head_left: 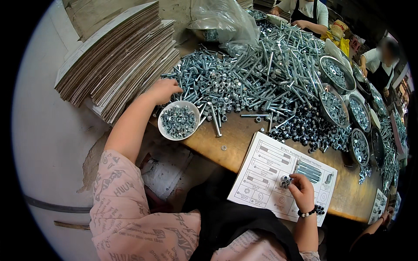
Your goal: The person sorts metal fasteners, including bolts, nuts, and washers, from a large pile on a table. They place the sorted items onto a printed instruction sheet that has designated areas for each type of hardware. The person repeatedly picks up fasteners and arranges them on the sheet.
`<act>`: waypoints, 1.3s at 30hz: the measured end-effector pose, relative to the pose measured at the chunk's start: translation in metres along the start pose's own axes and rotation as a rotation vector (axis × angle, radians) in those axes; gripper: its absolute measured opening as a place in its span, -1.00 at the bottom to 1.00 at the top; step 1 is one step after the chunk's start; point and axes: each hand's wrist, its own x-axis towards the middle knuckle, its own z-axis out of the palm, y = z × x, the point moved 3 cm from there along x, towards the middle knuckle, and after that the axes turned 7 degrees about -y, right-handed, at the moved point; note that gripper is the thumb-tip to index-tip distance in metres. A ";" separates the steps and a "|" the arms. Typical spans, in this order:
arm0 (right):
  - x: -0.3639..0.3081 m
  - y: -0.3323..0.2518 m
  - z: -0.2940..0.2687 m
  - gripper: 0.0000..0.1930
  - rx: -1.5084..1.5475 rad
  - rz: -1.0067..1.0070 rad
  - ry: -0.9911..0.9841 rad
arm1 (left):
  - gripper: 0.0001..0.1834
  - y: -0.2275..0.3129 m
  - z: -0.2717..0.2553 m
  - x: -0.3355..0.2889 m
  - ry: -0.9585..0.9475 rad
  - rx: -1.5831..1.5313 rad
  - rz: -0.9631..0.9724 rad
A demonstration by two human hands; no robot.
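At the near left edge of the bolt pile (pixel 198 71), my left hand (pixel 163 90) reaches in with curved fingers apart from the thumb; I see nothing held in it. Just below it, a white bowl (pixel 179 120) full of small silver nuts sits at the table's edge. My right hand (pixel 301 191) rests over a printed hardware sheet (pixel 244 193) with part drawings. Its thumb and forefinger close around a small cluster of nuts (pixel 285 181) on the sheet. Several bolts (pixel 308 170) lie side by side on the sheet, above that hand.
A tall stack of cardboard sheets (pixel 122 56) stands at the left. Metal bowls of washers (pixel 334 108) line the right side. Dark nuts (pixel 300 126) lie before the pile. A plastic bag (pixel 226 21) covers a bowl behind. Other people (pixel 311 17) work across the table.
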 end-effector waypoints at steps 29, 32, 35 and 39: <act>0.014 -0.020 0.005 -0.79 -0.075 -0.092 0.019 | -0.82 0.013 -0.086 0.016 0.537 0.004 -0.059; 0.030 -0.038 0.013 -0.69 -0.132 -0.173 0.124 | -0.78 0.098 -0.104 0.013 0.694 -0.330 0.131; 0.038 -0.060 0.016 -0.44 0.025 -0.222 0.175 | -0.78 0.202 -0.102 0.002 0.577 -0.475 0.390; 0.035 -0.067 0.019 -0.54 0.038 -0.117 -0.031 | -0.81 0.283 -0.080 -0.012 0.376 -0.476 0.555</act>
